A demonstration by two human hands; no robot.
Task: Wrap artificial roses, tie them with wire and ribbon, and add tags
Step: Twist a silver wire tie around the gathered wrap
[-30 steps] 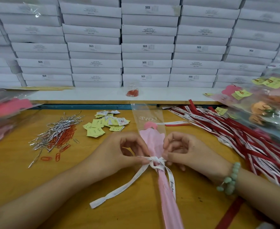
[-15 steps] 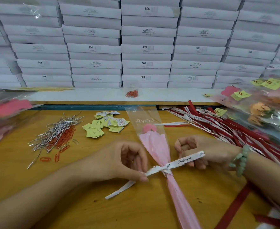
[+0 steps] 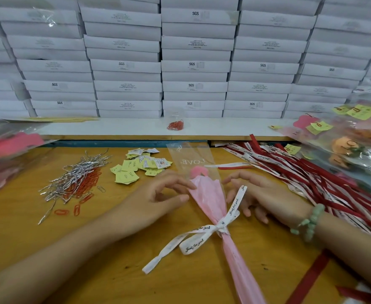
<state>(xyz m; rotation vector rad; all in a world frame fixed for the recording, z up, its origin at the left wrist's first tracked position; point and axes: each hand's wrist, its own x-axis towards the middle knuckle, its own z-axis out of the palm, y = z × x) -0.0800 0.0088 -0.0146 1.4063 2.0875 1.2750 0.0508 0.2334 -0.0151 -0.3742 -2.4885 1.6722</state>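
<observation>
A pink wrapped rose (image 3: 210, 198) in a clear "LOVE" sleeve lies on the wooden table (image 3: 48, 249), head pointing away from me. A white ribbon (image 3: 204, 233) printed "Just for you" is knotted round its stem, with one tail trailing left and one rising to the right. My left hand (image 3: 164, 194) hovers just left of the wrap, fingers relaxed, fingertips touching its edge. On the other side, my right hand (image 3: 261, 196) rests with loose fingers, holding nothing; the upper ribbon tail lies against it.
Silver wire ties (image 3: 77, 174) and orange paper clips (image 3: 81, 189) lie at left, yellow tags (image 3: 140, 165) ahead. Red and white ribbons (image 3: 311, 178) pile at right beside finished wrapped roses (image 3: 351, 145). White boxes (image 3: 193, 62) stack behind, pink wraps (image 3: 7, 150) far left.
Both hands pulled the ribbon knot tight, then let go of the ribbon ends and moved up beside the wrap. The rose now lies tilted with its stem toward the lower right.
</observation>
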